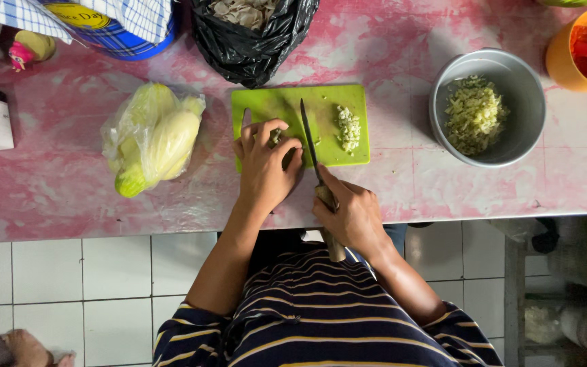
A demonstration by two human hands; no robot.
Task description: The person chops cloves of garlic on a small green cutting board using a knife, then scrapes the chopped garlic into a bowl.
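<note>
Left hand (pixel 263 170) clamped on small veg piece (pixel 276 138) at green cutting board (pixel 287 109) 7 o'clock edge, right hand (pixel 352 212) closed round knife (pixel 313 151) w/ blade over board centre, chopped bits (pixel 348 127) at 3 o'clock, steel bowl (pixel 504 71) further right on pink worktop (pixel 388 61).

A pink-and-white mottled countertop (pixel 69 197) spans the far side of the scene, evenly lit. Below its near edge, a floor of white square tiles (pixel 83 285) with dark grout; at near right, a dim metal shelving rack (pixel 558 292).
</note>
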